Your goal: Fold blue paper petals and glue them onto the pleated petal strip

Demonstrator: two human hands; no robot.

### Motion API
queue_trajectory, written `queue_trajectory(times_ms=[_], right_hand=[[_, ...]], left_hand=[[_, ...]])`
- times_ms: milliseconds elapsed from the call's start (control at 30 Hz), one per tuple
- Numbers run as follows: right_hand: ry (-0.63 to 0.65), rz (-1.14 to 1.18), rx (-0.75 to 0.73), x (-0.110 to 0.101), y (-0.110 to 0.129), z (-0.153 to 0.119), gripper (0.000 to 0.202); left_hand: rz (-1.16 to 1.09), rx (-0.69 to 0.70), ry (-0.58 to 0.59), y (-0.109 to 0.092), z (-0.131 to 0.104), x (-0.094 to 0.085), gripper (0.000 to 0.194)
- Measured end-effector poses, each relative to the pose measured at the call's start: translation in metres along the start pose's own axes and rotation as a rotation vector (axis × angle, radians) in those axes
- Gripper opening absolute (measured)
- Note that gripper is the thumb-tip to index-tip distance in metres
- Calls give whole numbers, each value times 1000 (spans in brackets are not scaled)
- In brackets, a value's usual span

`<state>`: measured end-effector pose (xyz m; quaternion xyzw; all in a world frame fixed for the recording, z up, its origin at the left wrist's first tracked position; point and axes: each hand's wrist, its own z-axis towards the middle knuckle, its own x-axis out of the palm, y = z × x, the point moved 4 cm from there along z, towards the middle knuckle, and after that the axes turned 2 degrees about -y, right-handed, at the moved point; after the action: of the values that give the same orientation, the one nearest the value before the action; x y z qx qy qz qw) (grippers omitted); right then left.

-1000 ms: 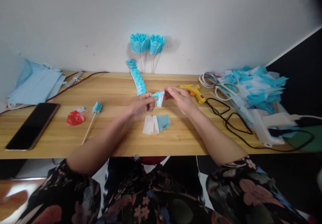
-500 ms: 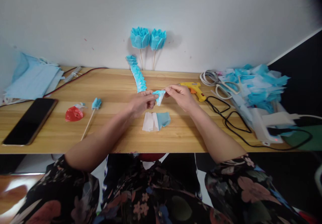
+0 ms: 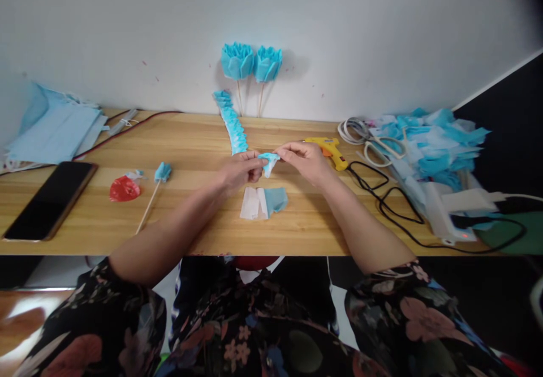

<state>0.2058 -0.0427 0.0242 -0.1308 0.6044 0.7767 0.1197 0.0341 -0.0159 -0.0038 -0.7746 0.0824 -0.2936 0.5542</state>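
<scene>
A small piece of blue-and-white fabric [image 3: 268,163] is stretched between my hands above the middle of the table. My left hand [image 3: 244,169] pinches its left side, fingers curled under. The fingertips of my right hand [image 3: 302,159] grip its right corner. Just below lie a white and a blue cut piece of fabric [image 3: 255,203], partly overlapping. Behind my left hand runs a pleated blue strip [image 3: 231,121] toward the wall. Two blue fabric flowers [image 3: 237,60] on thin sticks lean against the wall.
A yellow glue gun [image 3: 328,150] lies right of my hands, its black cord looping to a power strip [image 3: 445,219]. Scissors [image 3: 384,150] and a heap of blue scraps [image 3: 441,139] are at right. Leftward are a stick with a blue bud [image 3: 162,172], red wrapper [image 3: 124,188], phone [image 3: 50,200] and face masks [image 3: 59,131].
The fabric between my fingers has bunched slightly and its lower edge looks more crumpled. Both hands stay in nearly the same place; the view has shifted a little.
</scene>
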Motion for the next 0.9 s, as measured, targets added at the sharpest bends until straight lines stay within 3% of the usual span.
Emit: queue_trajectory(times_ms=[900], right_hand=[[57,31,3,3,-3,1,30]], left_hand=[[12,-53,-10,-2,-3,4,29]])
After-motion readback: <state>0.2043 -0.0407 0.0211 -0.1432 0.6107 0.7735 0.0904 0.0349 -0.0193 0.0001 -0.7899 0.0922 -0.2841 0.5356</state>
